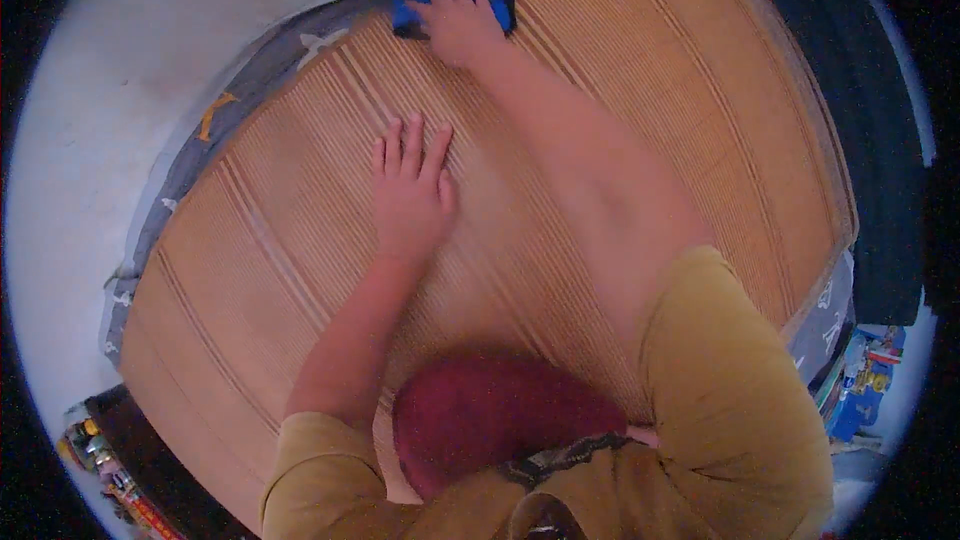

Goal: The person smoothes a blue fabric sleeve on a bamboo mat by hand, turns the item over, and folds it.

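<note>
My left hand [415, 190] lies flat on a striped tan woven mat [290, 270], its fingers spread and nothing in them. Farther off, my right arm reaches to the mat's far edge. There my right hand [462, 25] rests on top of a blue and black bundle [408, 18] that looks like cloth, with its fingers apart. Part of the bundle is hidden under that hand, and its exact kind cannot be made out.
Grey patterned fabric [190, 160] shows under the mat's border, beside a pale wall [120, 110]. A dark surface [880, 140] runs along the right. Small colourful items [125, 485] sit at lower left, and more packages [865, 385] at lower right.
</note>
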Tool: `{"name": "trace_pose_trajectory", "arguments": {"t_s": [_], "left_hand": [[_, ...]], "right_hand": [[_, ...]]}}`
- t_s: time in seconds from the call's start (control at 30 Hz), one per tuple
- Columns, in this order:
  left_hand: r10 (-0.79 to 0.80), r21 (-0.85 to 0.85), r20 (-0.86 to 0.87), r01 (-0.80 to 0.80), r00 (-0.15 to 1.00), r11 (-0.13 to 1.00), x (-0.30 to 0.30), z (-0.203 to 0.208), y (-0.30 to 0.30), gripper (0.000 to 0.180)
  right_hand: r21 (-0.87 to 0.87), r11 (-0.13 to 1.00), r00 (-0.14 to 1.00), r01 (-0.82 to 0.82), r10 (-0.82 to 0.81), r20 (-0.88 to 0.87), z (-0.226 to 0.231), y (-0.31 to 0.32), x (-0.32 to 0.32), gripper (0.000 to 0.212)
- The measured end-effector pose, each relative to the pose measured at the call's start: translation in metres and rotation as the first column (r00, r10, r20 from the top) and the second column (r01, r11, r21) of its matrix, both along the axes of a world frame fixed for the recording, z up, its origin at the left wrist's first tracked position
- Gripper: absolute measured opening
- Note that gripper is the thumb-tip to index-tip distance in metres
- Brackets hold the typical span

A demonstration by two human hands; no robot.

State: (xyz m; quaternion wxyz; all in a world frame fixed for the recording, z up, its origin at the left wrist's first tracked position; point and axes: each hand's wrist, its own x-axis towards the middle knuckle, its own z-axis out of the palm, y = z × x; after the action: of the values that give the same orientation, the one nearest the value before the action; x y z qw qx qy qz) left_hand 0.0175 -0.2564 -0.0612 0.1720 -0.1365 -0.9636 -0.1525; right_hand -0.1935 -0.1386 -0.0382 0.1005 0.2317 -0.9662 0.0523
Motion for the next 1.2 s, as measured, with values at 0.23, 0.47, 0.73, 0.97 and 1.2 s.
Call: {"name": "trace_pose_trajectory", "arguments": {"t_s": [0.23, 0.47, 0.73, 0.97, 1.2], "left_hand": [[0.004, 0.071, -0.083, 0.002, 0.997, 0.997, 0.0, -0.013, 0.005, 0.051], [-0.019, 0.054, -0.146, 0.027, 0.989, 0.998, -0.009, -0.029, -0.006, 0.05], [-0.021, -0.031, -0.133, 0.017, 0.991, 0.999, -0.016, -0.022, -0.007, 0.049], [-0.01, -0.073, -0.13, 0.0, 0.992, 0.997, -0.01, -0.019, -0.003, 0.052], [0.008, -0.074, -0.124, -0.017, 0.992, 0.997, -0.008, -0.021, -0.007, 0.051]], "right_hand": [[0.0, 0.98, 0.967, -0.199, 0.197, 0.161, 0.003, 0.094, 0.132, 0.053], [0.073, 0.992, 0.875, -0.102, 0.054, 0.482, 0.06, 0.193, 0.348, 0.053], [-0.613, -0.396, 0.719, 0.684, 0.225, 0.657, 0.079, 0.241, 0.431, 0.041], [-0.337, -0.695, 0.705, 0.635, 0.343, 0.621, 0.082, 0.242, 0.421, 0.048], [-0.367, -0.725, 0.686, 0.584, 0.199, 0.699, 0.091, 0.229, 0.404, 0.045]]}}
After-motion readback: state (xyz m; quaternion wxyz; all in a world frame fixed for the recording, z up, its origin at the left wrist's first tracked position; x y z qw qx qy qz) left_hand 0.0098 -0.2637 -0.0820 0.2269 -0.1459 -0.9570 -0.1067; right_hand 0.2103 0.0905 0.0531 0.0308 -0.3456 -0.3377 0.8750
